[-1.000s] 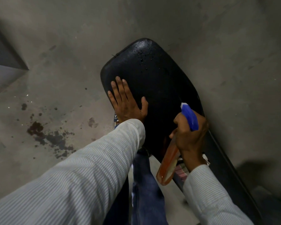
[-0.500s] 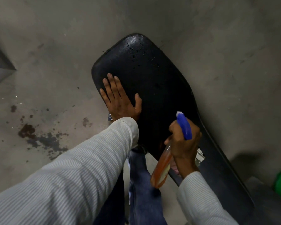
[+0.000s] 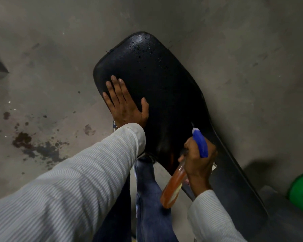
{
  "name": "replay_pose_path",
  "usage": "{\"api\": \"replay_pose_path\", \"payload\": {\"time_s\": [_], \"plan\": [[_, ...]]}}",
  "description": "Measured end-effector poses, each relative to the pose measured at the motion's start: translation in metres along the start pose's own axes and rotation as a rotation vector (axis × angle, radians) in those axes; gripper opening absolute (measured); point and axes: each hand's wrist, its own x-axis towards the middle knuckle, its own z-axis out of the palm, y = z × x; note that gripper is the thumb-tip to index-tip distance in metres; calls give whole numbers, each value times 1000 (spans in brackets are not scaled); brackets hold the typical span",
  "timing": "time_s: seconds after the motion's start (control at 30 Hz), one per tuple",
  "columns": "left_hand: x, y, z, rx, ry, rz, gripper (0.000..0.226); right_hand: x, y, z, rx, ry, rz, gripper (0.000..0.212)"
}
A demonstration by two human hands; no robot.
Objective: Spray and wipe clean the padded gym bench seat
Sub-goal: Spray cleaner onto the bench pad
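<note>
Straight fingers [image 3: 115, 88] of the left hand [image 3: 124, 105] press flat on the near left edge of the black seat [image 3: 164, 81]. The right hand [image 3: 198, 158] grips a spray bottle [image 3: 173, 186] of orange liquid, blue nozzle aimed across the pad. Droplets bead only at the far end, so good spraying likely means sweeping an even mist over the dry middle. Stained concrete floor [image 3: 42, 67] surrounds it.

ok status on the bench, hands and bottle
Left hand flat on black bench seat, fingers straight. Right hand grips spray bottle, blue nozzle over seat. Droplets at far end; no cloth in view.
</note>
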Motion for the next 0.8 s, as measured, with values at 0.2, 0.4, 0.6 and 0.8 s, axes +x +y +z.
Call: {"api": "replay_pose_path", "payload": {"time_s": [0.2,0.4,0.6,0.8], "plan": [[0,-1,0,-23,10,9,95,-11,-3,24,-9,-107,-29,20],[0,-1,0,-12,12,18,95,-4,-24,33,91,-163,-102,21],[1,-5,6,-56,34,22,96,9,-51,55,111,-241,-243,21],[-1,-6,7,-86,30,26,96,8,-71,69,130,-317,-334,28]]}}
